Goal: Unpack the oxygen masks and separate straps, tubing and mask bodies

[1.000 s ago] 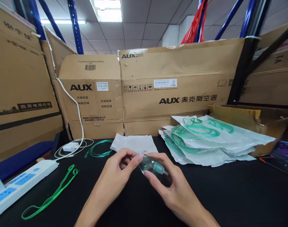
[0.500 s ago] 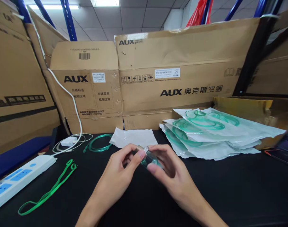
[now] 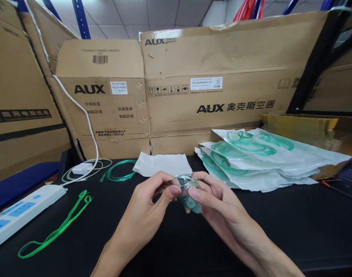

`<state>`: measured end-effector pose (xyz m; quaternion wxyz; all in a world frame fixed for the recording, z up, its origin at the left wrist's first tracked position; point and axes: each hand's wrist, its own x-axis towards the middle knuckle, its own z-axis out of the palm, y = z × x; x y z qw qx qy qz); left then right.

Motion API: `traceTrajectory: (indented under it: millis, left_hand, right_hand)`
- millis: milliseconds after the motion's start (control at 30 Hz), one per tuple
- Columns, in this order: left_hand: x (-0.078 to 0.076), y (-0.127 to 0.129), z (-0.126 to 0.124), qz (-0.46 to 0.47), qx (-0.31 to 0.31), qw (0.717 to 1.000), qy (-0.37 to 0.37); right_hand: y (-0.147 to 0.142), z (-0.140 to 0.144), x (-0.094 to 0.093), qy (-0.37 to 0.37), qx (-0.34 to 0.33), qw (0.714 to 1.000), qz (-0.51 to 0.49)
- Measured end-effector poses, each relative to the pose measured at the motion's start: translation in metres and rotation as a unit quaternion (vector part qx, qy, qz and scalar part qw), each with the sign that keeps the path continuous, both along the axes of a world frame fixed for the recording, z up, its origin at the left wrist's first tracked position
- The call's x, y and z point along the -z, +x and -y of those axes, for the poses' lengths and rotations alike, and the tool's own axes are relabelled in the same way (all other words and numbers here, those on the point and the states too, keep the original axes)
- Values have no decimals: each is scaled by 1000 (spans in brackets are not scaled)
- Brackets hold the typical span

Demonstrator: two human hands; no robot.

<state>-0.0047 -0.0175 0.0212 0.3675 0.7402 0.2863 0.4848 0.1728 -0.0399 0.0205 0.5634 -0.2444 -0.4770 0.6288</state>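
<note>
Gripping clear mask (image 3: 187,192) — left hand (image 3: 148,209), right hand (image 3: 219,204).

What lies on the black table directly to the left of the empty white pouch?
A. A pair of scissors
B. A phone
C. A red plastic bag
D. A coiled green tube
D. A coiled green tube lies on the black table just left of the flat white pouch, behind both hands.
</note>
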Motion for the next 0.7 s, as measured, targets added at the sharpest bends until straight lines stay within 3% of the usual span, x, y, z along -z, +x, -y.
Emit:
traceTrajectory:
  millis: [133,233,433,567,700]
  left_hand:
    - [3,0,-1,29,38,999,-7]
    - [4,0,-3,13,7,1000,16]
    - [4,-1,-6,-35,-50,996,63]
    - [3,-2,-7,-35,-39,997,59]
    - [2,-4,-6,-32,-46,997,53]
  right_hand:
    - [-3,0,-1,7,-34,999,6]
    - [-6,0,2,2,-25,1000,7]
    - [-8,2,1,17,58,997,46]
    - [-7,5,-1,38,119,987,100]
    - [-7,6,0,47,137,982,121]
